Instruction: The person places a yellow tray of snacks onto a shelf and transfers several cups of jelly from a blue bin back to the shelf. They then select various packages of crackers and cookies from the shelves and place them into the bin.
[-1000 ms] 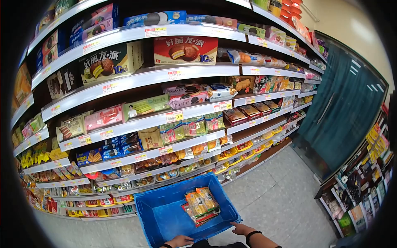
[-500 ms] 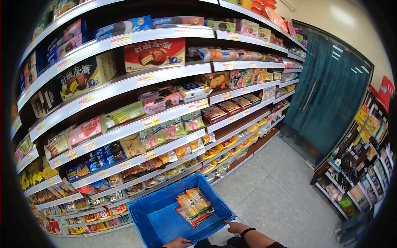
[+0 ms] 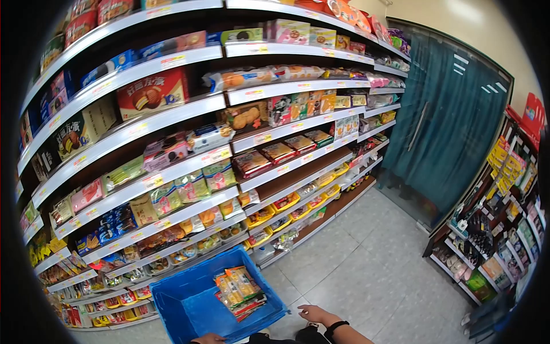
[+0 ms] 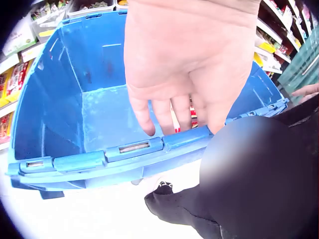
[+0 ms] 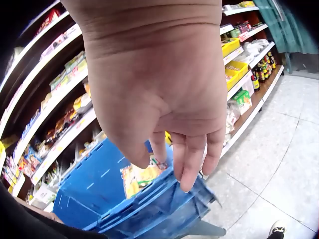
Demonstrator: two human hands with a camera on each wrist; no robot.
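Observation:
A blue plastic crate sits low in front of me, beside the snack shelves. Several packaged snacks in clear and orange wrapping lie piled inside it. My left hand grips the crate's near rim, fingers reaching inside and thumb at the edge. In the head view only part of that hand shows, at the bottom. My right hand hovers just off the crate's near right corner, fingers loosely extended and holding nothing. The right wrist view has its fingertips overlapping the crate's side.
Long shelves of boxed and bagged snacks run along the left. Yellow bins stand on the lower tiers. Grey tiled floor leads to a glass door with green curtains. Another rack stands at the right.
The head view has turned right, so shelves and crate shift left in it. My right hand has come away from the crate's corner, leaving a gap; my left hand stays at the rim.

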